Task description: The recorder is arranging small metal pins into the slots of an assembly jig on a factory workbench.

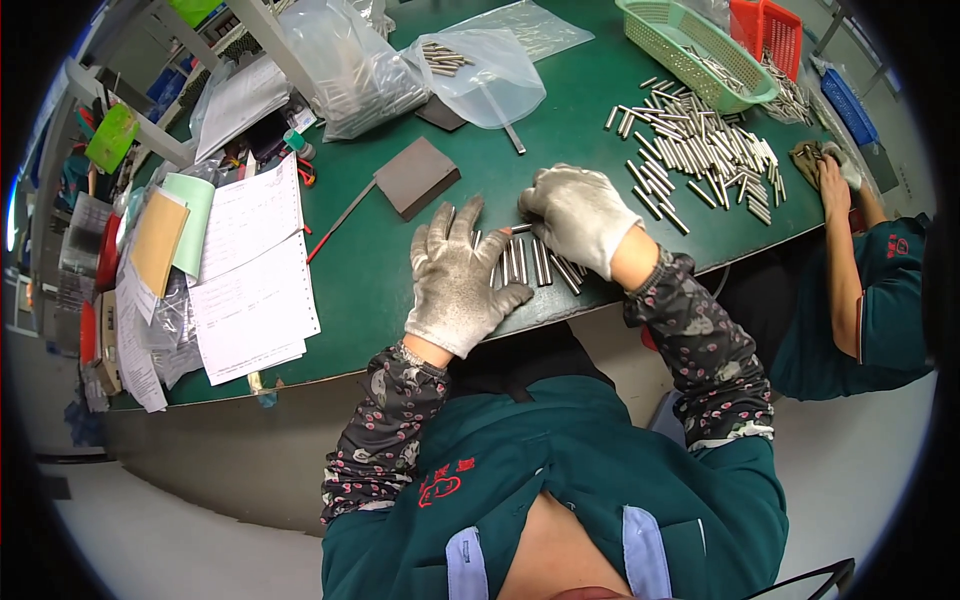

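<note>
Both hands wear off-white work gloves, the left one smudged grey. My left hand (pixel 452 275) rests on the green table with its fingers spread, its thumb and index finger beside a row of shiny metal pins (pixel 515 262). My right hand (pixel 582 215) is closed over the far right side of this row, fingers curled down. A single pin (pixel 521 229) lies crosswise between the two hands and reaches the right fingertips. Whether those fingers grip it is hidden. To the right spreads a large heap of similar pins (pixel 705 145).
A grey block (pixel 418 178) sits beyond my left hand, near a thin red-handled tool (pixel 340 222). Papers (pixel 250 270) cover the left side. Plastic bags of pins (pixel 370 85), a green basket (pixel 690 62) and a red basket (pixel 768 35) stand farther back. A co-worker (pixel 850 290) sits at right.
</note>
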The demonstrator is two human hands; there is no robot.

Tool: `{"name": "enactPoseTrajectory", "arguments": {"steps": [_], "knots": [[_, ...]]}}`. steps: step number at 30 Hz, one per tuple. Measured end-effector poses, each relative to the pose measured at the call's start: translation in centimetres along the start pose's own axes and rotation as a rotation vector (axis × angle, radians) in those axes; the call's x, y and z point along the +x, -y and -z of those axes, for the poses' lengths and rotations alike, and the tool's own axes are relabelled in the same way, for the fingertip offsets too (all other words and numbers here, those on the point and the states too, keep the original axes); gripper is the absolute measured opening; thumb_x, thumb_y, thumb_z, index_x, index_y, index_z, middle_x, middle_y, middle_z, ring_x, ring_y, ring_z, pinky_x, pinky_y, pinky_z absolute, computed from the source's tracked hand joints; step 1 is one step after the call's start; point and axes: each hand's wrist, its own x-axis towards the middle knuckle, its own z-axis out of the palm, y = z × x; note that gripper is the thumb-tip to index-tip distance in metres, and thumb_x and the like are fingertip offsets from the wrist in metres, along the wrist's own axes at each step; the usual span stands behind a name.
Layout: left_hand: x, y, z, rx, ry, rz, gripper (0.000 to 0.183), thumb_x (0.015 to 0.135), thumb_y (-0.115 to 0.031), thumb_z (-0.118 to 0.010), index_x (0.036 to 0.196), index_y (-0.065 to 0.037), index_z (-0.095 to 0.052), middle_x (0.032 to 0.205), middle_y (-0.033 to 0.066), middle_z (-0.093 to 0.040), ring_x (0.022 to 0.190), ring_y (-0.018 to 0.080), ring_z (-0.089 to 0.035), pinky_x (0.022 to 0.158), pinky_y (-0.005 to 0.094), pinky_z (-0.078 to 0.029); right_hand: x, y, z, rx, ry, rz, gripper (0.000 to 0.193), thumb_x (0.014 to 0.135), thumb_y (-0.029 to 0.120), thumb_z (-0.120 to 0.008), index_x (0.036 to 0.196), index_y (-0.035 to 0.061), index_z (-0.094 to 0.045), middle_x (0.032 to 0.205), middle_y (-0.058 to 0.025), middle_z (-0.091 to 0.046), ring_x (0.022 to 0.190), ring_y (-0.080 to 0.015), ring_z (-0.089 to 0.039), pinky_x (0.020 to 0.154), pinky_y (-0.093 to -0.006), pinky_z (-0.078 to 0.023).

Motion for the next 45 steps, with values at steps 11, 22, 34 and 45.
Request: {"name": "enactPoseTrajectory", "arguments": {"steps": [11,22,34,45], "knots": [[1.0,-0.7,0.2,0.010,0.057,-0.051,0.056,0.063,-0.040,-0.079,0.112,-0.016,-0.067,0.141,0.0145,-0.041,0.134,0.0391,-0.031,0.110,0.0550,-0.021,-4.7,-0.8,2.6,0.055,-0.002,-0.415,0.014,0.077,0.015,-0.055,0.084,0.0062,-0.064,0.084,-0.0159,-0.066,0.079,-0.0339,-0.065,0.073,-0.0448,-0.051],[1.6,0.0,-0.1,-0.053,-0.045,-0.134,0.051,0.057,-0.033,-0.082,0.100,-0.009,-0.067,0.141,0.0129,-0.041,0.133,0.0397,-0.032,0.110,0.0531,-0.024,-6.5,-0.2,2.8,0.382,-0.170,-0.423,0.023,0.082,0.018,-0.061,0.099,0.0028,-0.067,0.082,-0.0160,-0.068,0.072,-0.0269,-0.067,0.067,-0.0331,-0.052],[1.1,-0.5,0.9,-0.338,-0.430,-0.475,0.067,0.062,-0.047,-0.082,0.113,-0.014,-0.056,0.136,0.0156,-0.048,0.131,0.0387,-0.038,0.108,0.0559,-0.024,-4.4,4.5,3.2,1.463,0.081,-0.491,0.036,0.085,0.025,-0.068,0.109,-0.0015,-0.060,0.074,-0.0023,-0.063,0.053,-0.0061,-0.055,0.048,-0.0198,-0.042],[0.9,-0.5,1.3,-0.491,-0.267,-0.376,0.093,0.051,-0.034,-0.088,0.133,-0.015,-0.048,0.146,0.0193,-0.033,0.132,0.0398,-0.034,0.108,0.0538,-0.026,-5.7,1.8,3.7,1.256,-0.159,-0.434,0.026,0.082,0.013,-0.064,0.105,0.0022,-0.061,0.076,-0.0020,-0.060,0.063,-0.0086,-0.056,0.057,-0.0237,-0.046]]}}
